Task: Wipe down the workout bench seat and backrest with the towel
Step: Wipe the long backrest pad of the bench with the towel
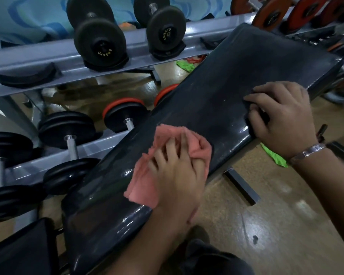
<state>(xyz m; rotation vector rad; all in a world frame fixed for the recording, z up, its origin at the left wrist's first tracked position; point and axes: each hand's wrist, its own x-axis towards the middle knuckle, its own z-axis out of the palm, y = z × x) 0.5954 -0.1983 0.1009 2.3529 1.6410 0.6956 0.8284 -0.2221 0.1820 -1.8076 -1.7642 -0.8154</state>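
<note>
The long black padded backrest [216, 92] of the workout bench runs diagonally from lower left to upper right, its surface shiny. A pink towel [145, 187] lies bunched on the pad's middle, near its right edge. My left hand [175, 167] presses flat on the towel with fingers spread and blurred. My right hand [282, 120], a metal bracelet on its wrist, grips the backrest's right edge higher up, fingers curled over the pad. The black seat pad [22, 249] shows at the lower left corner.
A grey dumbbell rack [48, 56] stands close along the bench's left side, with black dumbbells [99, 36] on top and more below [68, 132]. Orange plates [306, 10] sit at the top right. Tan floor [266, 215] with a bench foot bar [240, 185] and a green cloth [274, 157] lies to the right.
</note>
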